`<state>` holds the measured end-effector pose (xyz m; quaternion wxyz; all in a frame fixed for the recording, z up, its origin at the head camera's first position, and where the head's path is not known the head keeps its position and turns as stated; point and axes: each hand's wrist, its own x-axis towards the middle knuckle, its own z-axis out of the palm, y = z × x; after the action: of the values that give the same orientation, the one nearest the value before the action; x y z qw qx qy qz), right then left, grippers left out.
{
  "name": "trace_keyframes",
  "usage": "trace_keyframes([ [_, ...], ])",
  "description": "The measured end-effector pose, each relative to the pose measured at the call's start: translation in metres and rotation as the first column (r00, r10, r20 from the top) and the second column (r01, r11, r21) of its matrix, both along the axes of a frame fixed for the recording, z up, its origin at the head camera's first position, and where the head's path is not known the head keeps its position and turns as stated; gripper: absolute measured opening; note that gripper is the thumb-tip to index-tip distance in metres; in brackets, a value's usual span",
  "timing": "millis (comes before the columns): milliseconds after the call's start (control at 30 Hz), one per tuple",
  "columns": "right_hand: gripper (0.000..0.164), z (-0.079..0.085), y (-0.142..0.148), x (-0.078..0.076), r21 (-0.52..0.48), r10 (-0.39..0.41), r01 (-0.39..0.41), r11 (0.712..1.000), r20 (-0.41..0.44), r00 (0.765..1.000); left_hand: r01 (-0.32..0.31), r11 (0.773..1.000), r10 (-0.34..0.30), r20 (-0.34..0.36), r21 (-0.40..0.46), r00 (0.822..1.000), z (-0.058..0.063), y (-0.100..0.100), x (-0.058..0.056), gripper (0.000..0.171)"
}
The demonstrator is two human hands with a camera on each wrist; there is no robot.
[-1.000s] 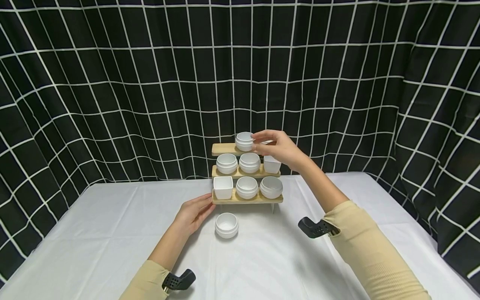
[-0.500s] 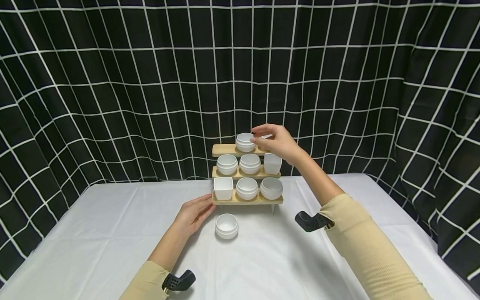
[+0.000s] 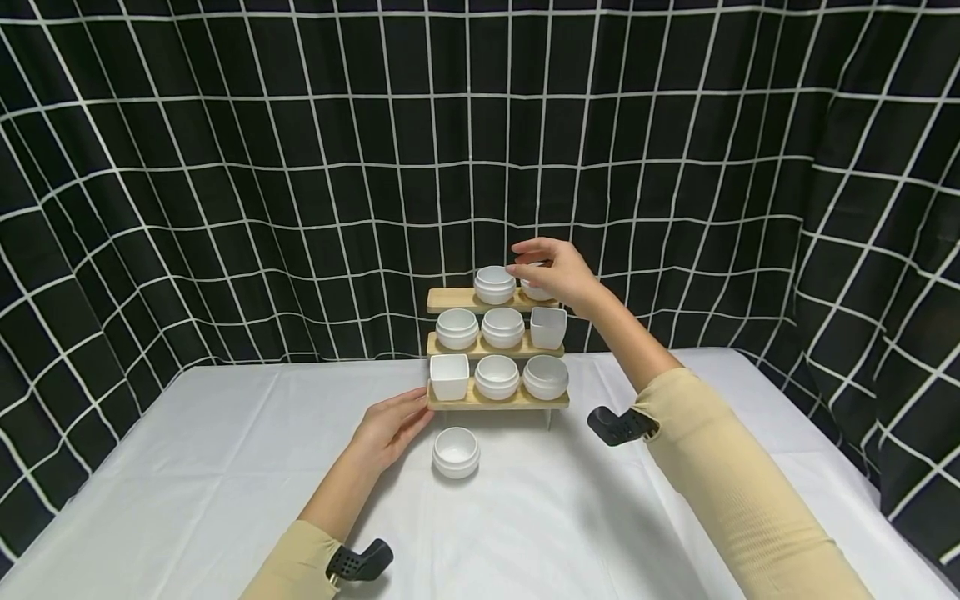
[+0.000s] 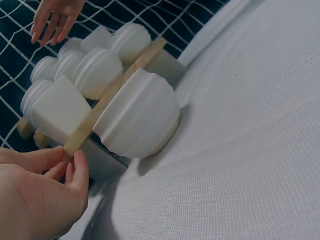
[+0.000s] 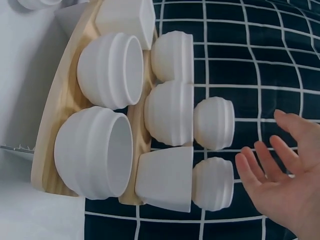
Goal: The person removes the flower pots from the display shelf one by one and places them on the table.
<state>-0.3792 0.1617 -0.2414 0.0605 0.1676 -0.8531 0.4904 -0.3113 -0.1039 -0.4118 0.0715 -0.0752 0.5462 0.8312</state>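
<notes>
A three-tier wooden display stand (image 3: 453,300) holds white round bowls and square cups. At its lower left corner my left hand (image 3: 386,429) pinches the end of the bottom board (image 4: 82,132) between thumb and fingers. My right hand (image 3: 561,271) hovers by the top tier, fingers spread and slightly bent, holding nothing. Just below its fingertips are a round bowl (image 3: 494,287) at the middle of that tier and another bowl (image 3: 534,292) at the right, partly hidden by the hand. In the right wrist view, the fingers (image 5: 270,165) are apart from both top bowls.
On the white cloth in front of the stand sits a single round bowl (image 3: 456,454). The middle tier carries two round bowls and a square cup (image 3: 548,327); the bottom tier, a square cup (image 3: 449,377) and two round bowls. A black gridded curtain (image 3: 337,167) hangs behind.
My right hand has let go of the middle top bowl and risen slightly, uncovering the bowl at the right end. My left hand keeps its grip on the stand.
</notes>
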Motion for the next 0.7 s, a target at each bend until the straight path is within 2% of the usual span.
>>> trace_keyframes([
  [300, 0.051, 0.005, -0.007, -0.008, 0.043, -0.047, 0.048, 0.998, -0.023, 0.999, -0.009, 1.0, 0.009, 0.006, -0.004, 1.0, -0.002, 0.0, -0.001, 0.041],
  [700, 0.056, 0.005, -0.01, -0.02, 0.058, -0.052, 0.053, 0.997, -0.01, 0.999, -0.007, 1.0, 0.007, 0.01, -0.001, 1.0, -0.001, 0.0, -0.001, 0.042],
])
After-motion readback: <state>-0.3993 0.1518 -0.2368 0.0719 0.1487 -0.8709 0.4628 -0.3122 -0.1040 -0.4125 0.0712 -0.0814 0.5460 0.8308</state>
